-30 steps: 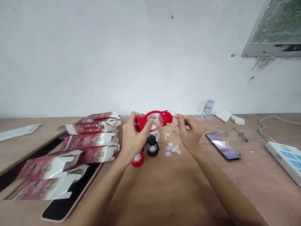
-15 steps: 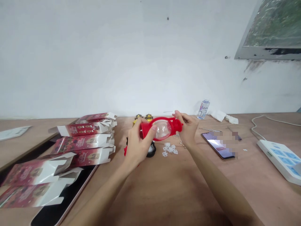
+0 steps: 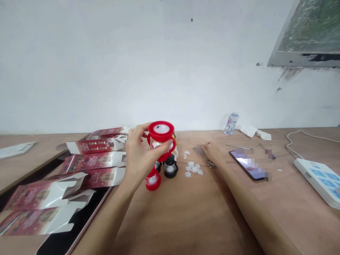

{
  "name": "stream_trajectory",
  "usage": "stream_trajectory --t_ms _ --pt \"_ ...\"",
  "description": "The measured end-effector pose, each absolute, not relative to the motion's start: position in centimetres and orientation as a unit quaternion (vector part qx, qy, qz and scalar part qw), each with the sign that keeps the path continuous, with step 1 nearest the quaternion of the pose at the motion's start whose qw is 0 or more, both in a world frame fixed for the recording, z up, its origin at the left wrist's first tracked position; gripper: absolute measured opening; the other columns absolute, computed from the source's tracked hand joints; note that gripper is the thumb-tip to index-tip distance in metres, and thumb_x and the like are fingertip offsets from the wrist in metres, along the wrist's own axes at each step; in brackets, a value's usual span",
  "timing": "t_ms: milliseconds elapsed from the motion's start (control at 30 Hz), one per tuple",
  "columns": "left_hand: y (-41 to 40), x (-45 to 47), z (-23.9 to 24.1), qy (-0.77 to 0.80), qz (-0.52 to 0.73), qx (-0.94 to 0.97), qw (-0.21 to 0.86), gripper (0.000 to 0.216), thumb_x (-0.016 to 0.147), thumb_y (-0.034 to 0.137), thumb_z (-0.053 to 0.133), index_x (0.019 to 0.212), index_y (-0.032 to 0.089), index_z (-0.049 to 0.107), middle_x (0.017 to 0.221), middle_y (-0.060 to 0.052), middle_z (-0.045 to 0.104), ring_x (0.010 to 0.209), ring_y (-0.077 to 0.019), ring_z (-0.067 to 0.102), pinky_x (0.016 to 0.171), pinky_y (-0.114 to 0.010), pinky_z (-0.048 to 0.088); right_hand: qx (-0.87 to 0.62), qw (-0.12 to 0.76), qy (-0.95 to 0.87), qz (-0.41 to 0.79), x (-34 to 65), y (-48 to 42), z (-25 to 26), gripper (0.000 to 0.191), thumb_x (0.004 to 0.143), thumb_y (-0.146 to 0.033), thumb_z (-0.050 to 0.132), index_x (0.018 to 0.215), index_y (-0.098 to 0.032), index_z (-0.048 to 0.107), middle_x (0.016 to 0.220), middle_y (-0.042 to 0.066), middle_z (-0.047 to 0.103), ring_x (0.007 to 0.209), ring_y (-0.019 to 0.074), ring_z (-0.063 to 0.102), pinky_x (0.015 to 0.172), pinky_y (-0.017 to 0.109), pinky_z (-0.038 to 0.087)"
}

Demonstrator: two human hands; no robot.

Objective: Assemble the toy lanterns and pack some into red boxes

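Over the wide brown surface (image 3: 170,216), the left hand (image 3: 139,147) grips the red lantern (image 3: 160,132), thumb across its near side, fingers curled round the left, spread only to its width; the lantern is bottom-up, base tilted toward the viewer. The right hand (image 3: 214,153) reaches down with bent fingers at the metal wires (image 3: 198,150); whether it pinches one cannot be told. Flattened red-and-white cartons (image 3: 92,159) crowd the left, overlapping a black panel (image 3: 66,232). A white power strip (image 3: 320,180), phone (image 3: 245,164) and clear bottle (image 3: 232,123) sit rightward. Just below the held lantern are a black lantern (image 3: 170,168) and a second red one (image 3: 153,182); something yellow behind is mostly blocked. White tags (image 3: 193,168) lie between the hands. Carton lettering and bottle label are illegible.
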State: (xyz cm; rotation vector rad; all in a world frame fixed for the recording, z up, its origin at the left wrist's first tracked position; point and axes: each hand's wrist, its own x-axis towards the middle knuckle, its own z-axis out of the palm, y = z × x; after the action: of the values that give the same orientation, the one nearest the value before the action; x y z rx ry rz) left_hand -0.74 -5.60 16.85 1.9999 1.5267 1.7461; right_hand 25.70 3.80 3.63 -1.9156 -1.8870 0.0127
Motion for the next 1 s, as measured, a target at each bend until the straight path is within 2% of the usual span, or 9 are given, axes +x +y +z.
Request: stream_trajectory --t_ms 133,200,267,333,400,500,567,800,1000 --pt "-5.4 -0.2 16.4 0.459 0.509 0.728 -0.012 0.037 0.063 0.036 0.074 0.094 0.025 0.059 0.091 -0.001 0.063 0.090 -0.0231 0.050 0.079 -0.037 0.038 -0.680 0.214 -0.701 0.000 25.4 3.9 4.7 0.024 0.086 -0.027 0.053 0.088 -0.010 0.070 0.101 0.016 0.064 0.098 0.0224 0.057 0.086 0.032 0.039" --pt "-5.1 0.0 16.0 0.447 0.471 0.759 -0.052 0.038 0.062 0.034 0.074 0.095 0.025 0.057 0.094 -0.001 0.063 0.093 -0.0244 0.051 0.081 -0.039 0.034 -0.676 0.254 -0.692 -0.005 24.7 3.8 6.4 0.026 0.088 -0.029 0.051 0.092 -0.011 0.069 0.104 0.015 0.064 0.100 0.0221 0.056 0.087 0.033 0.040" --pt "-4.8 0.1 15.7 0.436 0.437 0.782 -0.088 0.040 0.062 0.027 0.073 0.098 0.026 0.055 0.097 -0.002 0.063 0.094 -0.0246 0.052 0.082 -0.039 0.031 -0.645 0.377 -0.665 0.006 23.4 2.9 8.7 0.026 0.089 -0.031 0.050 0.092 -0.013 0.068 0.100 0.012 0.064 0.093 0.0194 0.058 0.082 0.032 0.044" --pt "-4.6 0.2 15.3 0.424 0.419 0.795 -0.111 0.041 0.064 0.021 0.070 0.101 0.026 0.053 0.099 -0.002 0.063 0.095 -0.0237 0.055 0.084 -0.039 0.030 -0.540 0.556 -0.631 0.032 21.6 1.1 11.3 0.021 0.086 -0.033 0.055 0.084 -0.016 0.067 0.091 0.007 0.065 0.085 0.0170 0.060 0.075 0.030 0.048" --pt "-4.3 0.3 15.0 0.409 0.421 0.799 -0.132 0.041 0.067 0.018 0.068 0.104 0.025 0.052 0.099 -0.002 0.063 0.094 -0.0223 0.056 0.084 -0.038 0.029 -0.416 0.635 -0.649 0.053 19.8 -1.4 13.6 0.014 0.082 -0.032 0.061 0.078 -0.020 0.066 0.084 0.002 0.065 0.081 0.0155 0.060 0.072 0.029 0.049" --pt "-4.1 0.3 14.7 0.384 0.428 0.800 -0.172 0.036 0.073 0.023 0.066 0.107 0.025 0.052 0.098 -0.003 0.063 0.090 -0.0204 0.059 0.084 -0.038 0.030 -0.351 0.602 -0.715 0.059 17.9 -4.6 15.6 0.004 0.077 -0.025 0.068 0.074 -0.023 0.068 0.078 0.000 0.064 0.078 0.0145 0.059 0.072 0.030 0.048" --pt "-4.1 0.4 14.5 0.368 0.426 0.802 -0.200 0.034 0.076 0.025 0.064 0.108 0.024 0.053 0.097 -0.004 0.064 0.088 -0.0200 0.059 0.083 -0.037 0.030 -0.351 0.574 -0.739 0.040 17.4 -5.6 15.8 0.005 0.077 -0.020 0.067 0.072 -0.023 0.067 0.077 0.000 0.063 0.079 0.0152 0.058 0.073 0.031 0.047" --pt "-3.9 0.8 14.1 0.362 0.407 0.804 -0.237 0.029 0.077 0.024 0.062 0.105 0.021 0.055 0.094 -0.005 0.064 0.086 -0.0206 0.059 0.077 -0.035 0.033 -0.381 0.483 -0.788 0.038 17.5 -4.5 14.4 0.013 0.090 -0.018 0.045 0.078 -0.019 0.051 0.082 0.003 0.056 0.077 0.0150 0.052 0.069 0.028 0.042" --pt "-3.7 -0.9 15.4 0.434 0.403 0.771 -0.233 0.036 0.071 0.023 0.067 0.104 0.020 0.054 0.096 -0.006 0.063 0.089 -0.0255 0.057 0.071 -0.036 0.036 -0.442 0.503 -0.742 0.031 19.2 -2.0 13.8 0.014 0.092 -0.022 0.038 0.080 -0.019 0.046 0.082 0.003 0.055 0.072 0.0139 0.051 0.064 0.026 0.039"
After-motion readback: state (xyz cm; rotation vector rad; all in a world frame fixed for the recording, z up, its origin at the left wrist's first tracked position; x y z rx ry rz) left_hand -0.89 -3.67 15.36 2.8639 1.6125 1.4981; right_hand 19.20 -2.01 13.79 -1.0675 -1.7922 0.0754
